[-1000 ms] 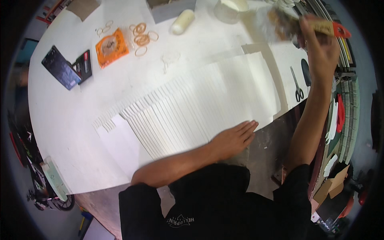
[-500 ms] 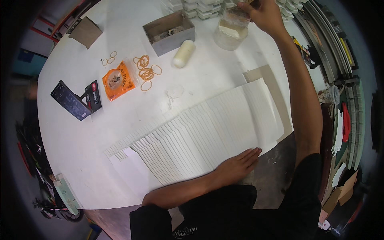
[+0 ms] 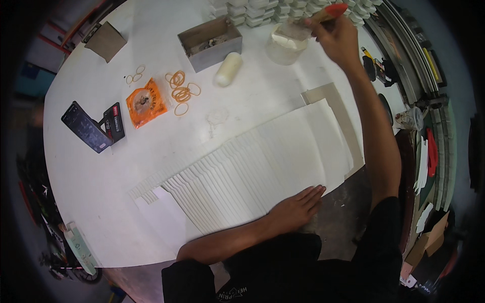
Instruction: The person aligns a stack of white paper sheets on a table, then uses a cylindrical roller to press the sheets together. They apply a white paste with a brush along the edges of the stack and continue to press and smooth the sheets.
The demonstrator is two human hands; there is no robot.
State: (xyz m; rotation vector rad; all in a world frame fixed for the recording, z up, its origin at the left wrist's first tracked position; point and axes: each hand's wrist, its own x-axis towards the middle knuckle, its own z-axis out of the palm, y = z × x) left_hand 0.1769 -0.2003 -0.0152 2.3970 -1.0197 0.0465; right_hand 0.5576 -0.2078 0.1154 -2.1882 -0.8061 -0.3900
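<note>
My right hand (image 3: 337, 46) is closed around a wide brush (image 3: 331, 12) with a red-ended wooden handle. Its bristles are over the mouth of a clear round tub (image 3: 284, 52) of whitish paste; whether they touch the paste I cannot tell. Before me lies a long stack of white paper sheets (image 3: 257, 166), fanned so their edges overlap in steps. My left hand (image 3: 299, 208) lies flat along the stack's near edge, fingers stretched out. Under the stack's right end a grey-brown board (image 3: 313, 95) sticks out.
Beyond the stack are a grey open box (image 3: 209, 56), a white cylinder (image 3: 229, 69), loose rubber bands (image 3: 181, 93) and an orange packet (image 3: 145, 104). A propped phone (image 3: 86, 127) stands at left. Piled white folded pieces (image 3: 250, 12) line the far side.
My right hand has come lower and nearer at the tub, and the brush handle's red end now shows. My left hand stays on the paper. The whole view has shifted slightly.
</note>
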